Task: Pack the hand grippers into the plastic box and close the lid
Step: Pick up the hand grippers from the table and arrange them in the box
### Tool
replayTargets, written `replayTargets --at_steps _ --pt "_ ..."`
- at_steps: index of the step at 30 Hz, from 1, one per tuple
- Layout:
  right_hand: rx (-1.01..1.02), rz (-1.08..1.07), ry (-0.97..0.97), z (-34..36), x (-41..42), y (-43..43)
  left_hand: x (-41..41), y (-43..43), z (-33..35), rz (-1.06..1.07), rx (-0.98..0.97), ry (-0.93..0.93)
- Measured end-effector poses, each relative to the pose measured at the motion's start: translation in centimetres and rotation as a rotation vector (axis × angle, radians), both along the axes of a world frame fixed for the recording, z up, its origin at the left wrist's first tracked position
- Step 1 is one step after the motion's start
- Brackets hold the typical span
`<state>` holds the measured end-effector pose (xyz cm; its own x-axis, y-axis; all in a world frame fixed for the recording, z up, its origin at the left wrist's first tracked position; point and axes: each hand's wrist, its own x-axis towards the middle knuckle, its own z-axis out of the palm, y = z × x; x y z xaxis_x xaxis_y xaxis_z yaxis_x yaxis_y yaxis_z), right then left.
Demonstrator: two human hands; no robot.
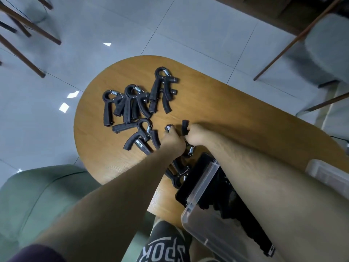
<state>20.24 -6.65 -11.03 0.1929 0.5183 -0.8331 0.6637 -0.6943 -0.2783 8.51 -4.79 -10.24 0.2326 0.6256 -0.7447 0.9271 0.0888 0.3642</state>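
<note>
Both hands meet near the middle of the rounded wooden tabletop, each curled tight around a black handle of what looks like one hand gripper (whether the two handles belong to one piece is hard to tell, since the knuckles hide the joint). The left hand wraps its fingers over a short black end that pokes out beyond them, and the right hand grips a curved handle that stands up just beside it. The two hands touch, and a steel spring shows just below them. Farther out on the tabletop lie the loose grippers, several overlapping in a cluster with their springs pointing away from the person. One more gripper lies just left of the left hand. Another gripper lies under the left forearm, close beside the plastic box. The clear box sits at the near right edge of the tabletop under the right forearm, open, with dark packed grippers inside. A translucent lid lies apart from it on the right. A green chair stands at the lower left, on a pale tiled floor.
</note>
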Motion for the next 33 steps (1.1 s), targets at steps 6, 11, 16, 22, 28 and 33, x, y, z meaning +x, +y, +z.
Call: replayTargets --at_steps 6,11,16,22,28,33 --pt "-0.037 -0.138 0.072 0.5 0.8 0.2 0.7 0.1 -0.5 0.351 -0.136 -0.093" --pt "0.144 -0.401 0.19 1.8 1.5 -0.4 0.9 0.4 -0.4 0.558 -0.033 -0.276" --pt "0.404 -0.692 0.286 4.8 2.4 -0.8 1.5 0.3 4.2 0.76 0.07 -0.532" --pt "0.722 -0.722 0.202 10.2 2.8 -3.4 1.2 -1.3 10.0 0.603 0.25 -0.702" --pt "0.988 -0.346 -0.068 15.5 3.7 -8.0 0.7 -5.6 14.0 0.41 0.181 -0.693" --pt "1.119 0.299 -0.315 17.8 5.6 -12.3 0.2 -7.9 17.0 0.715 -0.501 -0.929"
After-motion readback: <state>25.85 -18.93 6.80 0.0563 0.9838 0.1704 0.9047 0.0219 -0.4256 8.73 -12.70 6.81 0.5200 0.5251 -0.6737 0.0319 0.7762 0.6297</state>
